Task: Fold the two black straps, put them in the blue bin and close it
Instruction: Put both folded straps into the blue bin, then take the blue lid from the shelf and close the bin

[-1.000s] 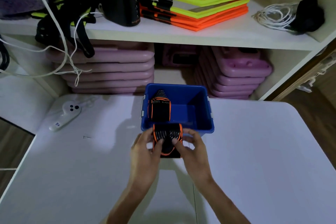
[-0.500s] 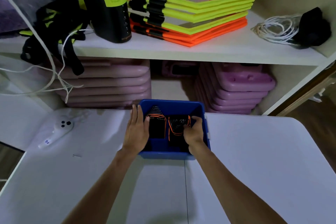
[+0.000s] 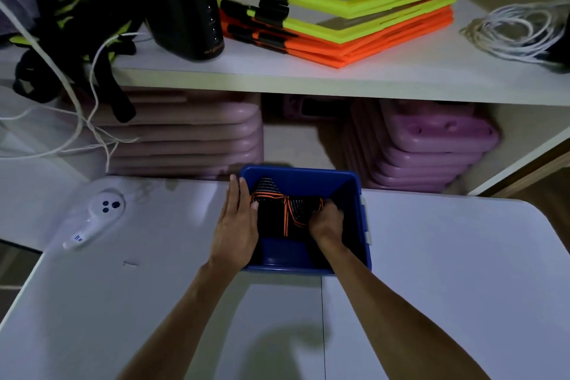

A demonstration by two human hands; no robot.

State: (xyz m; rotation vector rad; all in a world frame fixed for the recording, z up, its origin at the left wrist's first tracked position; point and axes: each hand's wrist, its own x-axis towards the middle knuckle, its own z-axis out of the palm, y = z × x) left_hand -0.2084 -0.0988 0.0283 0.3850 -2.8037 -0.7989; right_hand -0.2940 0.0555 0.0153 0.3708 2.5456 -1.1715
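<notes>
1. Open-topped blue plastic bin (image 3: 354, 194) sits at the far edge of the white worktop (image 3: 447, 287), just in front of the shelf unit; no lid on it
2. Both folded black straps with orange edging are inside the bin, side by side and touching: left strap (image 3: 267, 203), right strap (image 3: 297, 210)
3. Left hand (image 3: 236, 225) lies flat along the bin's left rim, grip fully open, fingers straight and together, pointing away from the person; thumb tip is over the rim at the left strap's edge
4. Right hand (image 3: 327, 222) is down inside the bin on the right strap, fingers curled; grip looks closed on the strap's right end, but the fingertips are hidden so I can't confirm how firm the hold is
5. White handheld controller with dark buttons (image 3: 95, 219) lies on the worktop, well apart to the left of the bin
6. White shelf (image 3: 277, 77) above carries stacked yellow and orange hexagonal plastic frames (image 3: 354, 3), a black cylinder with a yellow label (image 3: 185, 9), a coiled white cord (image 3: 518, 31)
7. Stacks of purple plastic slabs (image 3: 431, 145) sit under the shelf, behind the bin
</notes>
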